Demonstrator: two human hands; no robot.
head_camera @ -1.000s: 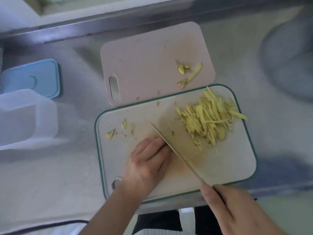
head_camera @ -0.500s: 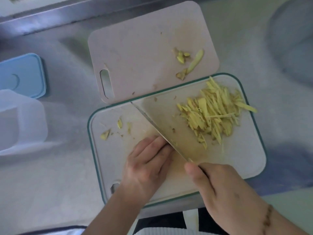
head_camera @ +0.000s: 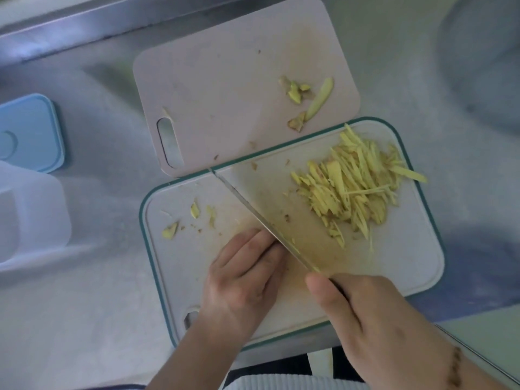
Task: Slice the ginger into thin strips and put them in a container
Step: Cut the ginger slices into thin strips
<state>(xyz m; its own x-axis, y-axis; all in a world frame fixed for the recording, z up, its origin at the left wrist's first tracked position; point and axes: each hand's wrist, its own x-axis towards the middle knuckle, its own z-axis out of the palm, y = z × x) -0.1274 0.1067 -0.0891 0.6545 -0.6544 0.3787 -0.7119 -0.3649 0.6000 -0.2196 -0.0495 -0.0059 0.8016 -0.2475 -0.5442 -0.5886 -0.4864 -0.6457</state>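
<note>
Ginger strips (head_camera: 354, 192), pale yellow and thin, lie heaped toward the far right corner of the white teal-rimmed cutting board (head_camera: 416, 266), with a few small offcuts (head_camera: 194, 211) near its far left edge. The left hand (head_camera: 244, 277) is at the board's near middle, fingers curled down with their tips against the knife; whether a last piece of ginger sits under them cannot be seen. The right hand (head_camera: 365, 313) grips the handle of the long steel knife (head_camera: 261, 218), whose blade runs diagonally across the board to its far edge. A pale pink cutting board (head_camera: 225, 80) behind carries peel scraps (head_camera: 306, 99). The clear plastic container (head_camera: 31, 215) and its blue lid (head_camera: 28, 130) stand well apart at the worktop's left edge. The strips look light, limp and damp, likely to cling and scatter; gathering them against the flat of the blade seems the surest hold.
</note>
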